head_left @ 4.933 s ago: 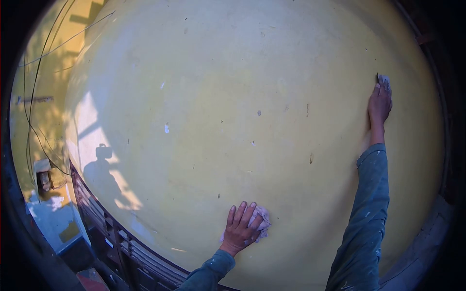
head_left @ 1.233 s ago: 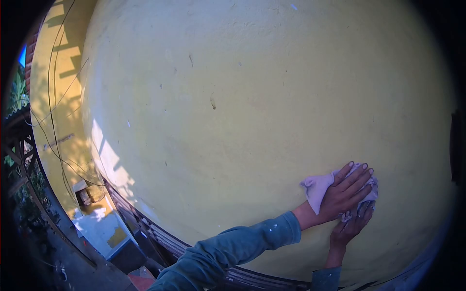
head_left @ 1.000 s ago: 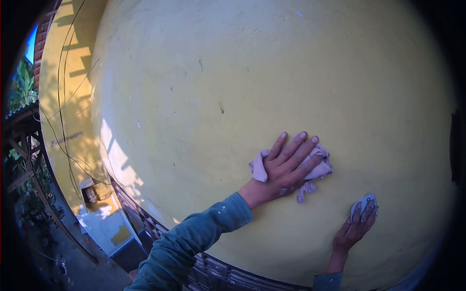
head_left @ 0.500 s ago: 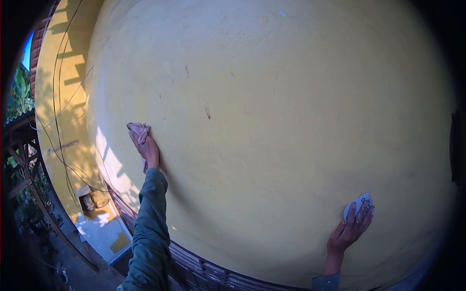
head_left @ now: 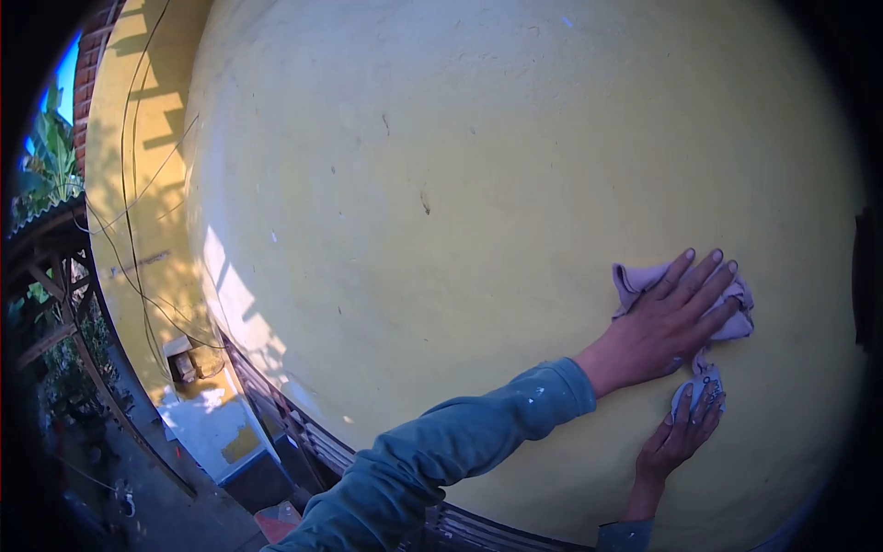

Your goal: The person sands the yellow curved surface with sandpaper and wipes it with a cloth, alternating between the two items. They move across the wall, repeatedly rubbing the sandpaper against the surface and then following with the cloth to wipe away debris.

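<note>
Left hand (head_left: 655,339), fingers slightly spread, holds cloth (head_left: 638,279) against wall (head_left: 515,267); right hand (head_left: 673,443), below those fingers, holds pale pad (head_left: 682,397); open wall leftward.

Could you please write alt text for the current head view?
A person's left hand, spread flat, presses a pale purple cloth to a yellow wall. Just below, the right hand presses a pale printed sheet to the same wall.
</note>
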Available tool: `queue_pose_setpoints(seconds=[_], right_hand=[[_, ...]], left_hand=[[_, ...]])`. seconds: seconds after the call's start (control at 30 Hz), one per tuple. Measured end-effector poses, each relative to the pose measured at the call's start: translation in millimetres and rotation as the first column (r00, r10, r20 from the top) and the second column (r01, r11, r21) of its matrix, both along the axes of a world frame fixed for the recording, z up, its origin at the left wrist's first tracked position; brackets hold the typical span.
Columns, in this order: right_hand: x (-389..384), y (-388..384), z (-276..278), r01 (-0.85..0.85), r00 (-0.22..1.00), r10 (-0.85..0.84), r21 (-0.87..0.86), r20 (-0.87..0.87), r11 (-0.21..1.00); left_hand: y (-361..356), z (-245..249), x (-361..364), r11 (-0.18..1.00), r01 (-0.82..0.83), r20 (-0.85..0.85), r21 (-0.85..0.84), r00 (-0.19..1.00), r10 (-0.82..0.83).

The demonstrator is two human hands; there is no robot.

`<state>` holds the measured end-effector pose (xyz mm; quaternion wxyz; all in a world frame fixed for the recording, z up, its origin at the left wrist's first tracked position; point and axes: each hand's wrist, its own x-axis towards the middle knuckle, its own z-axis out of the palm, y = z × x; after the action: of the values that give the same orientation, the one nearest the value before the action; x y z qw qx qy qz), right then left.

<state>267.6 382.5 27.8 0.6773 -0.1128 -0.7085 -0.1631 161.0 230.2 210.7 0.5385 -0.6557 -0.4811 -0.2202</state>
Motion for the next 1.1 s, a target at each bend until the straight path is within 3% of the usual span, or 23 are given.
queue_pose_setpoints(seconds=[0.07,0.2,0.27,0.37,0.4,0.43,0.47,0.53,0.6,0.63,0.73,0.8,0.83,0.87,0.9,0.97,1.1], right_hand=[[-2,8,-5,0.036,0.999,-0.036,0.035,-0.002,0.999],[4,-3,4,0.020,1.000,-0.020,0.026,0.006,0.999],[3,-6,6,-0.002,1.000,0.002,-0.002,0.008,1.000],[2,-8,6,-0.017,1.000,0.017,-0.010,0.004,1.000],[2,-8,6,-0.007,1.000,0.007,-0.015,-0.003,1.000],[2,-8,5,-0.004,1.000,0.004,-0.012,-0.001,1.000],[1,-7,5,-0.003,1.000,0.003,-0.008,0.001,1.000],[0,-7,4,0.001,1.000,-0.001,-0.012,-0.002,1.000],[1,-9,5,0.009,1.000,-0.009,-0.020,-0.008,1.000],[1,-11,6,0.014,1.000,-0.014,-0.038,0.005,0.999],[2,-12,5,0.006,1.000,-0.005,-0.059,0.016,0.998],[3,-14,6,-0.011,1.000,0.012,-0.054,0.010,0.998],[4,-14,6,-0.011,1.000,0.011,-0.053,0.010,0.999],[4,-13,5,-0.015,1.000,0.016,-0.058,0.015,0.998],[3,-13,5,-0.022,1.000,0.024,-0.062,0.019,0.998],[3,-11,5,-0.023,1.000,0.024,-0.058,0.017,0.998],[3,-10,4,-0.014,1.000,0.014,-0.059,0.014,0.998]], left_hand=[[-2,-17,-6,0.999,0.046,-0.024,-0.014,0.999,-0.046],[-87,-22,-52,0.974,-0.199,-0.006,0.109,0.980,0.201],[-149,-16,-86,0.929,-0.333,0.123,0.160,0.941,0.316],[-244,-14,-180,0.752,-0.476,0.310,0.456,0.877,0.368],[-282,-19,-218,0.714,-0.501,0.425,0.489,0.851,0.307],[-322,-38,-297,0.736,-0.343,0.569,0.583,0.820,-0.068],[-344,-22,-284,0.556,-0.480,0.525,0.679,0.847,0.089],[-387,-11,-301,0.359,-0.667,0.708,0.653,0.706,0.025],[-402,7,-336,0.379,-0.576,0.635,0.724,0.771,-0.041],[-392,21,-337,0.379,-0.489,0.562,0.786,0.820,-0.107],[-326,72,-282,0.409,-0.520,0.605,0.750,0.789,-0.106],[-260,109,-226,0.606,-0.320,0.415,0.728,0.910,-0.019],[-231,125,-196,0.734,-0.322,0.366,0.598,0.924,0.108],[-184,136,-168,0.669,-0.282,0.230,0.687,0.959,0.168],[-145,142,-133,0.706,-0.296,0.180,0.644,0.955,0.236],[-73,144,-83,0.754,-0.273,0.082,0.597,0.956,0.281],[39,86,2,0.965,-0.030,-0.177,0.262,0.981,0.078]])
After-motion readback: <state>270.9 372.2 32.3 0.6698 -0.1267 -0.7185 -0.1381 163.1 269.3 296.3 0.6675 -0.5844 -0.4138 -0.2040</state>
